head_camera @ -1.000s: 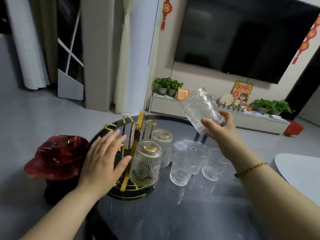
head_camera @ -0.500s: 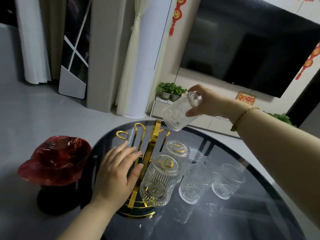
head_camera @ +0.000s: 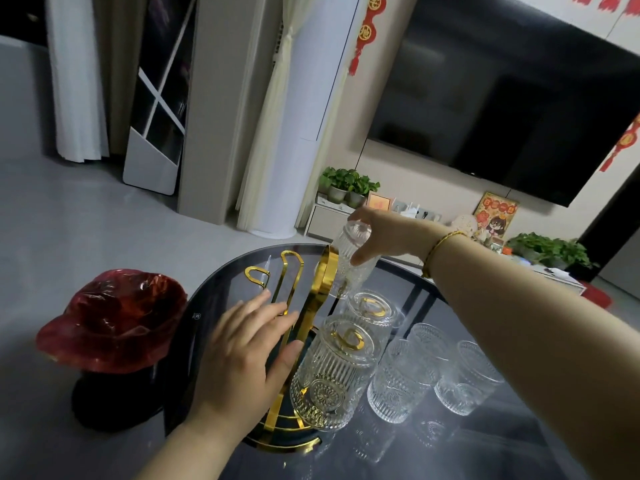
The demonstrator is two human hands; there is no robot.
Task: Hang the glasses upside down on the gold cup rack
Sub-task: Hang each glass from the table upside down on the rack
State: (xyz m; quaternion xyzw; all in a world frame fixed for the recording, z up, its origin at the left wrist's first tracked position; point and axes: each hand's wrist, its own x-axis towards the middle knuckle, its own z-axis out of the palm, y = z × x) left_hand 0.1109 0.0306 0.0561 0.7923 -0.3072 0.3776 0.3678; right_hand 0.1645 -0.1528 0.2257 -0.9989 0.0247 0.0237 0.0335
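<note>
The gold cup rack stands on the left part of a round dark glass table. Two ribbed clear glasses hang upside down on its right-hand hooks, the near one and the one behind it. My right hand grips a third glass by its base, mouth down, at the far right hook beside the rack's handle. My left hand rests flat with spread fingers against the rack's left side. Upright on the table to the right stand more glasses.
A red glass bowl on a dark stand sits left of the table. Bare gold hooks stick up on the rack's left side. Beyond the table are grey floor, a white column unit, a low TV cabinet with plants and a wall-mounted TV.
My right hand turned the glass upside down and carried it left and down to the rack's far right hook. My left hand stayed on the rack. The camera tilted closer.
</note>
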